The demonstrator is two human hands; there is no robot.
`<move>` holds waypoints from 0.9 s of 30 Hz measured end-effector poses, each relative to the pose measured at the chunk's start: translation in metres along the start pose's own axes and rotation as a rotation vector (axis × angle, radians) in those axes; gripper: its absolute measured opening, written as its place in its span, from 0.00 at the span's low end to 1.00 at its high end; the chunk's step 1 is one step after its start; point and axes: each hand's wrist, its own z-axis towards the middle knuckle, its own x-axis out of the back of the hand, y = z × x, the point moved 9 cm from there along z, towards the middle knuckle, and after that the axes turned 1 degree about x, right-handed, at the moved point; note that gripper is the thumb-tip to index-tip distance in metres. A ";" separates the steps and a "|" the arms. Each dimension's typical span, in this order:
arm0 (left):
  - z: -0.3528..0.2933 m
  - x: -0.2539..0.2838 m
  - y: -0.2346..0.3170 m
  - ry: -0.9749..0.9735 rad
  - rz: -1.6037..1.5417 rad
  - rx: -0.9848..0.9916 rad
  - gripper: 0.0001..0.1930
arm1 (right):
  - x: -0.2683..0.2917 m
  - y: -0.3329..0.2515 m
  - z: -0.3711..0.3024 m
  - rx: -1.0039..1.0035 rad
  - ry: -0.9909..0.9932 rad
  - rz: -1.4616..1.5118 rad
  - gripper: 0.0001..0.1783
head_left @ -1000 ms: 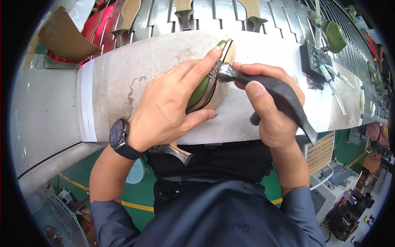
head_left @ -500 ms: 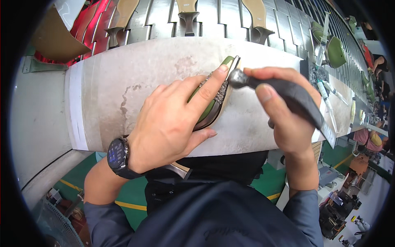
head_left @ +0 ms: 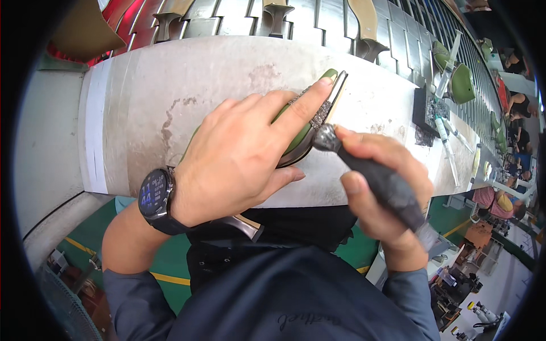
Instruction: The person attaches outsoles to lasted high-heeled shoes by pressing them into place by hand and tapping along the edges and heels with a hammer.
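Observation:
A green high-heeled shoe (head_left: 297,139) with a glittering strap (head_left: 321,115) lies tilted on its side across the pale work surface, its toe pointing away from me. My left hand (head_left: 244,148) presses over it, index finger stretched along the upper toward the toe and thumb against the sole side. The heel (head_left: 245,226) sticks out under my left wrist; the shoe's middle is hidden by the hand. In my right hand (head_left: 378,182) is a dark hammer (head_left: 378,184), its rounded metal face close to the sole edge below the strap. I cannot tell whether they touch.
Beyond the pale work surface (head_left: 142,125) runs a slatted metal conveyor (head_left: 233,20) carrying several tan-soled heeled pieces (head_left: 277,17). At the right are a black block (head_left: 424,111), syringes (head_left: 446,145) and green shoe parts (head_left: 462,82). Other people appear at the far right.
The hammer face has moved down along the sole edge, away from the toe. My right hand has lowered with it. The whole view has shifted slightly.

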 end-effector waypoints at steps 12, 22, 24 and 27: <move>-0.003 -0.005 -0.008 -0.069 0.018 0.002 0.55 | -0.059 -0.036 -0.037 0.229 0.140 -0.246 0.17; -0.031 0.015 -0.034 0.072 -0.133 0.018 0.25 | -0.065 -0.039 -0.035 0.256 0.107 -0.294 0.20; -0.032 0.015 -0.035 0.071 -0.143 0.034 0.25 | -0.068 -0.038 -0.034 0.202 0.075 -0.231 0.21; -0.033 0.013 -0.037 0.102 -0.152 0.016 0.26 | -0.074 -0.034 -0.033 0.122 0.025 -0.116 0.21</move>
